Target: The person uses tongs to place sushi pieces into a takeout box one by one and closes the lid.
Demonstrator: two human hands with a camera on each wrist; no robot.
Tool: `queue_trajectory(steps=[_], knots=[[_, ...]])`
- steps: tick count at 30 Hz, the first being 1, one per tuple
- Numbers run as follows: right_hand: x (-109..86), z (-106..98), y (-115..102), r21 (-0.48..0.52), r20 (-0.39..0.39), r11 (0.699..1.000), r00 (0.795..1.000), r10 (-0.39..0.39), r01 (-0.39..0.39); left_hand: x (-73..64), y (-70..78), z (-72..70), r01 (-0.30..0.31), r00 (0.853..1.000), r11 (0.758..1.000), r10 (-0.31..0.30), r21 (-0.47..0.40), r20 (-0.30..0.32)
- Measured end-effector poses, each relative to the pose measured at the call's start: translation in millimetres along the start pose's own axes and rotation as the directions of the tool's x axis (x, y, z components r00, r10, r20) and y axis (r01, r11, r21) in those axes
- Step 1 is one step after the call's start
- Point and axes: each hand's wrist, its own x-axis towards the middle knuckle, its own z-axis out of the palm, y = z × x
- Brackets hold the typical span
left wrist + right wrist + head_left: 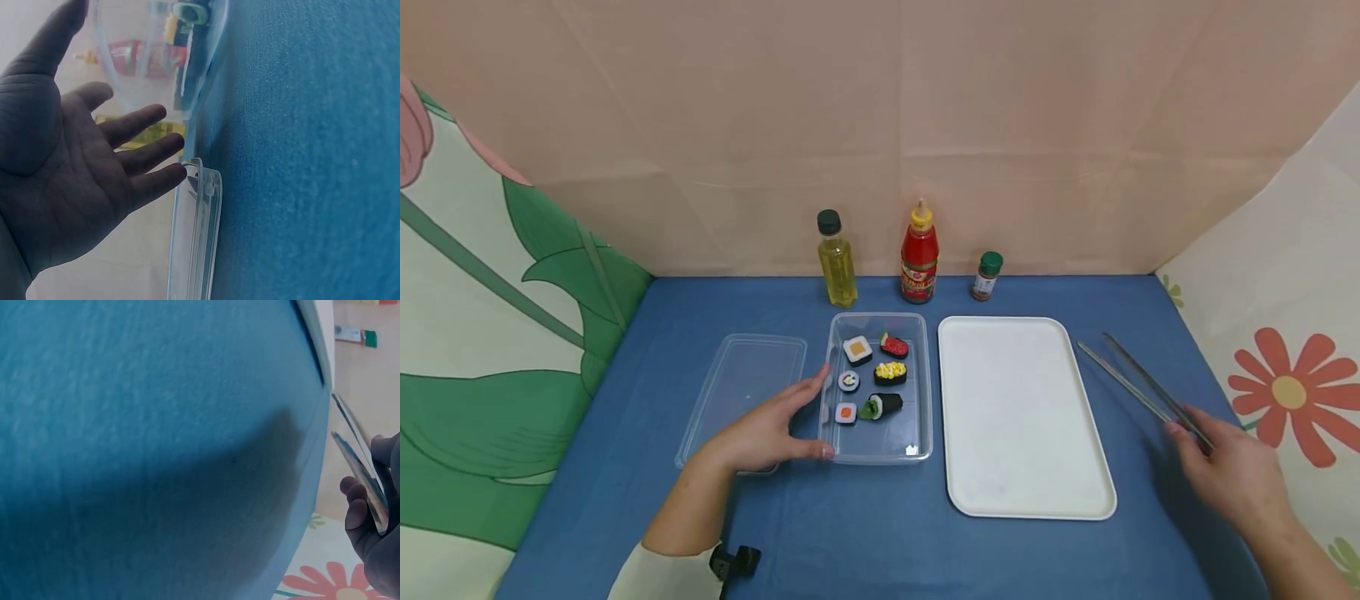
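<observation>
My left hand [767, 429] is at the left wall of a clear plastic container [904, 435], its thumb by the near corner and its fingers extended along the side. In the left wrist view the palm and spread fingers show with nothing gripped. Several small sushi pieces stand inside the container, among them a yellow-topped one [890, 373], a red-topped one [894, 345] and a dark green hand roll [887, 404]. Over at the right, my right hand [1232, 467] holds metal tongs [1123, 382], tips parted and pointing toward the white tray [1026, 417].
A clear lid [748, 375] lies left of the container, partly behind my left hand. Along the back stand an oil bottle [838, 267], a red sauce bottle [919, 258] and a small green-capped jar [985, 279]. Blue cloth [850, 533] covers the table.
</observation>
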Motion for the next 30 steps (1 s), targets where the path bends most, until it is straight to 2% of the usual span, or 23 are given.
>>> queue_trajectory(steps=[4, 10, 21, 30], knots=[[-0.2, 3, 4, -0.013, 0.017, 0.999, 0.999, 0.044, -0.043, 0.8, 0.7, 0.1, 0.001, 1.0, 1.0, -0.001, 0.004, 0.002], [0.5, 5, 8, -0.017, 0.036, 0.998, 0.998, 0.059, -0.058, 0.9, 2.0, -0.7, 0.0, 1.0, 1.0, 0.0, 0.014, 0.004], [6.6, 8, 18, -0.094, 0.165, 0.993, 0.983, 0.086, -0.071, 0.7, 4.5, -3.6, -0.013, 1.0, 1.0, 0.013, 0.018, 0.001], [14.9, 5, 21, -0.118, 0.283, 0.991, 0.955, 0.089, -0.057, 0.5, 3.8, -2.6, -0.02, 1.0, 0.999, 0.021, 0.029, -0.022]])
